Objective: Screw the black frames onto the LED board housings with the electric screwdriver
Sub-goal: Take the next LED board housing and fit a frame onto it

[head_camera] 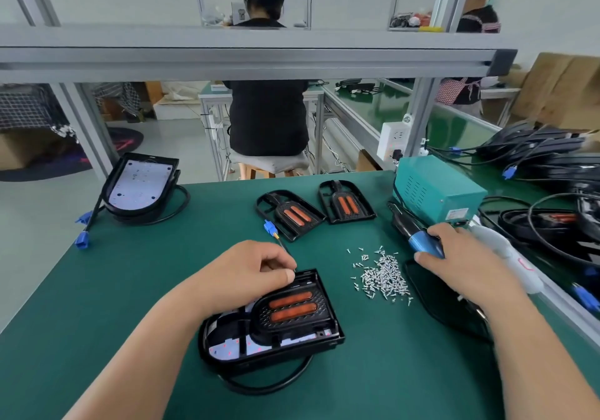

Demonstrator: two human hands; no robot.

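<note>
Right hand (454,257), just right of the screw pile (384,277): fingers wrapped round the blue grip of the electric screwdriver (422,246), black end pointing away, beyond the pile. Left hand (250,268), left of the pile: fingers curled, thumb against forefinger. Anything held in that pinch: cannot tell. Thin wire from a blue connector (270,226), beyond and left of the pile, running right up to the fingertips.

Left of the pile and nearer: an LED board housing (259,363). Inside, a white LED board (227,345), with the black frame (292,309) and its two orange strips seated on top at the end toward the pile. Far left of the pile: a second housing (139,186), propped at a tilt, holding only a bare white board. Beyond the pile: a pair of loose frames (290,215), flat on the green mat (130,290).

Right of the pile and nearer: a dark rimmed shape (438,299), mostly hidden under the right forearm, not identifiable. Screwdriver's bit lost against the teal power box (435,189) beyond.

Frame's far edge directly under the left fingertips. Screwdriver in the right palm, well apart from the frame, the pile between them.
</note>
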